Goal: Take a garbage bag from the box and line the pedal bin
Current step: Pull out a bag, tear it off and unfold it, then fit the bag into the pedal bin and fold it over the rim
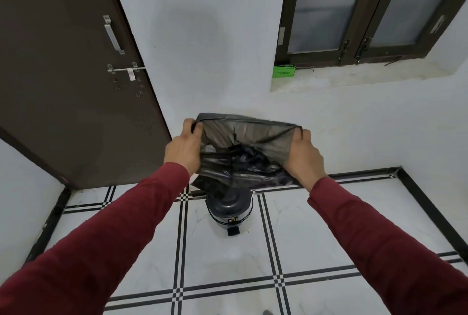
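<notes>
Here the garbage bag (243,142) is held up in the air, well above the floor (228,264), with its mouth pulled open between two hands. The left hand (183,146) grips the left side of the rim, its fingers (188,124) curled over the edge of the black plastic; the right hand (305,155) grips the right side in the same way, fingers (305,135) folded round the rim. Both arms wear dark red sleeves (114,233) and reach forward from the lower corners of the view.

The bag's open mouth faces the camera, so the thin grey inner film shows, and the crumpled lower part hangs down between the wrists. Its bottom end falls in front of the pedal bin (229,211), a small round dark bin with its lid closed and a black pedal (232,231) at its foot. Whether the plastic touches the lid cannot be told. The bin stands on white floor tiles with black lines, near the foot of the white wall (215,49).

A green box (283,71) sits at the left end of the window sill (354,76), well apart from the hands, below a dark-framed window (354,11). A brown door (63,61) with a metal handle and bolt stands to the left.
</notes>
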Motion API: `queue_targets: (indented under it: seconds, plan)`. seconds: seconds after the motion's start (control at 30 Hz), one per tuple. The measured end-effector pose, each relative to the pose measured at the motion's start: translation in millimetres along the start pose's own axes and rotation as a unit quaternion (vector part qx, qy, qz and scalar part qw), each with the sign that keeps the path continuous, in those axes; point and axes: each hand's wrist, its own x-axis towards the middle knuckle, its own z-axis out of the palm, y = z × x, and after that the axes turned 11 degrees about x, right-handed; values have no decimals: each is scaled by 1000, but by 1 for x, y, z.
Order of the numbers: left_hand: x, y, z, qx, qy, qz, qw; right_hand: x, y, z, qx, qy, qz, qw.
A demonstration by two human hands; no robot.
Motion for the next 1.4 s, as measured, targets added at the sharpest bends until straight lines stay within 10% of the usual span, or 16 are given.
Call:
queue_targets:
  seconds: [0.13,0.2,0.27,0.33,0.4,0.57,0.67,0.73,0.83,0.93,1.0,1.1,1.27,1.4]
  plan:
    - [-11,4,-7,-34,166,-52,984,-7,-6,3,102,198,-125,967]
    - [-27,5,9,-25,184,-27,982,-19,2,22,90,171,-155,969]
    - [-45,-2,45,48,30,71,996,-32,14,33,-31,-64,-111,991]
    - [-61,-14,75,75,-241,117,960,-46,19,34,-137,-337,4,932]
    - [-66,-21,79,24,-373,94,923,-46,20,34,-115,-439,92,886]
    - [-36,-10,34,-116,-137,-33,983,-6,6,27,144,-108,49,983]
    - [-31,8,7,-119,138,-72,981,-11,-16,13,290,139,-73,944]
    - [-33,10,13,-94,173,-68,978,-23,-18,19,240,189,-124,944]
    - [-43,0,33,7,-219,49,975,-34,6,38,-51,-177,-73,980]
    - [-58,-6,43,68,-454,114,881,-40,15,45,-194,-522,60,828]
    - [-54,-8,46,-14,-375,75,924,-33,14,40,-127,-450,78,880]
    - [-38,-4,35,-132,-193,-27,972,-13,7,30,98,-139,34,985]
    - [-33,7,28,-84,50,-68,993,-20,4,28,178,138,-96,970]
    - [-45,-11,60,-7,-306,27,952,-32,35,46,-94,-287,-12,953]
